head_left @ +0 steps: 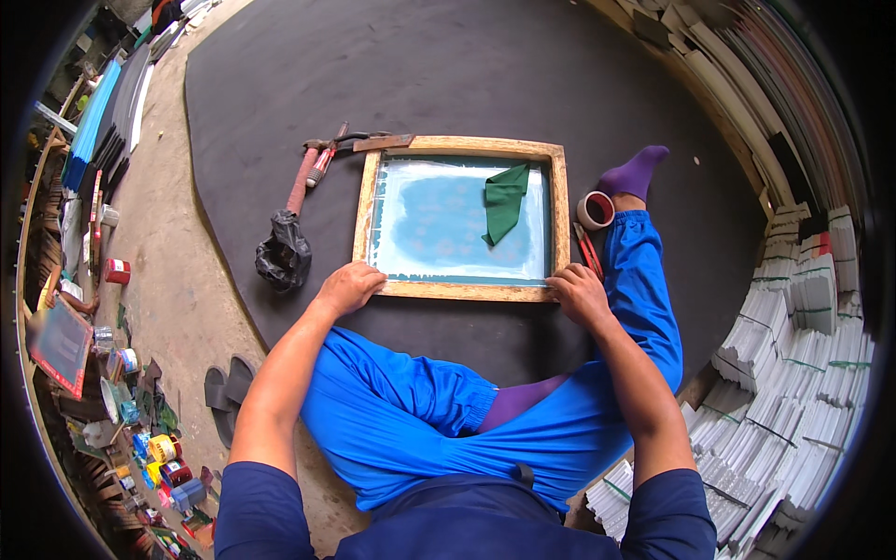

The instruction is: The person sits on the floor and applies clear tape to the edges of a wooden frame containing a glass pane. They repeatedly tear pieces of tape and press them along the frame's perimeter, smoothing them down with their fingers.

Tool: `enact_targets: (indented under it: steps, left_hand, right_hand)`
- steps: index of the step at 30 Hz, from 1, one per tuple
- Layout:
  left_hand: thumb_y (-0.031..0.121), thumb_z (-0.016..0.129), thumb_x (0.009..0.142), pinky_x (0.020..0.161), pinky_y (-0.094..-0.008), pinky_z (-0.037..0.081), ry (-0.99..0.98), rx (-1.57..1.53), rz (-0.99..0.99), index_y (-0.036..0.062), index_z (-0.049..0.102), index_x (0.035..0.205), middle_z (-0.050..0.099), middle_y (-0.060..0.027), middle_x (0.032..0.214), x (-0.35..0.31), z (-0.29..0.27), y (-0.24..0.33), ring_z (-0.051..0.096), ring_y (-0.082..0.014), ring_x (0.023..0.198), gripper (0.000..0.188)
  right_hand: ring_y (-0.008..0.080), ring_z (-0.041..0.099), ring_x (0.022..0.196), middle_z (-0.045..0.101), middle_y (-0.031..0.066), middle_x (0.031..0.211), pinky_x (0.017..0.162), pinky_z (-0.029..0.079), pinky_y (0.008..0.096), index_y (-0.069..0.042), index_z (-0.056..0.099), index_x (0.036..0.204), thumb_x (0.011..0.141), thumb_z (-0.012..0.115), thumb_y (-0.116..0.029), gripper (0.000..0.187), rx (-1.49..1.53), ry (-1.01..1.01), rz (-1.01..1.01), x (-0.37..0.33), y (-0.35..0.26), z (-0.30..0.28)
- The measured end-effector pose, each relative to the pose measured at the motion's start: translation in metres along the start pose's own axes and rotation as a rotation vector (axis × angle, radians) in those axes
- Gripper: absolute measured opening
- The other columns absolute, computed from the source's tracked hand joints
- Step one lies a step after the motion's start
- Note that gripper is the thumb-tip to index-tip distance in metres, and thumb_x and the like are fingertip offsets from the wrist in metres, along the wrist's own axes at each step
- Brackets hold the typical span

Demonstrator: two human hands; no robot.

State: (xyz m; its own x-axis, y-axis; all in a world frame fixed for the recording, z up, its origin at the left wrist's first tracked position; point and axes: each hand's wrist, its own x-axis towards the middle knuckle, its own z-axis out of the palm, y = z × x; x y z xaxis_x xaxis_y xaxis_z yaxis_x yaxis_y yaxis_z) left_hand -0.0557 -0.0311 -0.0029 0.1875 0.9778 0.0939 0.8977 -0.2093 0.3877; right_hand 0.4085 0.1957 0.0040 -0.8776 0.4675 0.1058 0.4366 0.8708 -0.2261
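Note:
A wooden screen-printing frame (467, 291) with a blue and white coated mesh lies in front of me. My left hand (352, 287) is closed on its near left corner. At the near right corner, my right hand (579, 294) grips the wood with bent fingers. A folded dark green cloth (505, 203) rests on the upper right of the mesh. Just past my right hand lies a red-handled tool (589, 252), partly hidden, with a roll of tape (582, 213) beyond it.
Left of the frame are a hammer (301, 182), a red and white hand tool (320, 168) and a black plastic bag (284, 250). A flat strip (384, 142) touches the far left corner. Paint cans (118, 271) line the left; bundled white stacks (803, 373) stand right.

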Motion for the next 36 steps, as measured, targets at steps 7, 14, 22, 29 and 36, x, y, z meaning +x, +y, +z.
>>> enact_targets:
  steps: [7,14,22,29,36]
  left_hand:
    - [0.014,0.076,0.087,0.088,-0.0376,0.057,0.027,0.012,0.03,0.0092,0.077,0.098,0.076,-0.006,0.1,-0.005,0.005,-0.008,0.072,-0.025,0.096,0.012]
    - [0.012,0.071,0.084,0.09,-0.0346,0.057,0.088,0.09,0.137,0.0111,0.075,0.095,0.075,-0.0031,0.098,-0.008,0.011,-0.013,0.072,-0.0212,0.097,0.011]
    - [0.01,0.069,0.084,0.103,-0.0369,0.055,0.064,0.274,0.246,0.0067,0.075,0.109,0.076,-0.0069,0.114,-0.02,0.018,-0.019,0.07,-0.0236,0.112,0.026]
    - [0.02,0.068,0.092,0.12,-0.0444,0.041,-0.147,0.385,0.194,0.0058,0.068,0.133,0.063,-0.0104,0.144,-0.037,0.006,-0.01,0.055,-0.0253,0.139,0.043]
    - [0.033,0.064,0.098,0.123,-0.0447,0.034,-0.255,0.368,0.13,0.0031,0.064,0.138,0.059,-0.0124,0.149,-0.034,-0.01,-0.002,0.047,-0.0286,0.145,0.049]
  right_hand:
    - [0.0224,0.062,0.108,0.071,-0.0018,0.108,0.091,0.052,0.0377,-0.015,0.078,0.103,0.081,0.07,-0.015,0.024,-0.009,0.054,-0.003,-0.008,0.003,0.01]
    - [0.021,0.062,0.109,0.07,-0.0046,0.115,0.087,0.053,0.0371,-0.019,0.079,0.102,0.081,0.069,-0.017,0.023,-0.089,0.057,-0.012,-0.015,0.003,0.011]
    - [0.0205,0.062,0.111,0.068,-0.0028,0.125,0.085,0.053,0.0365,-0.02,0.078,0.11,0.084,0.07,-0.021,0.027,-0.183,0.087,-0.048,-0.024,0.001,0.021]
    - [0.0238,0.056,0.124,0.061,0.0012,0.142,0.086,0.051,0.0413,-0.018,0.072,0.128,0.092,0.071,-0.035,0.04,-0.351,0.001,-0.058,-0.036,-0.013,0.01]
    - [0.0266,0.054,0.129,0.061,0.0054,0.141,0.094,0.049,0.0423,-0.016,0.071,0.126,0.089,0.074,-0.037,0.043,-0.328,-0.084,-0.04,-0.039,-0.012,-0.004]
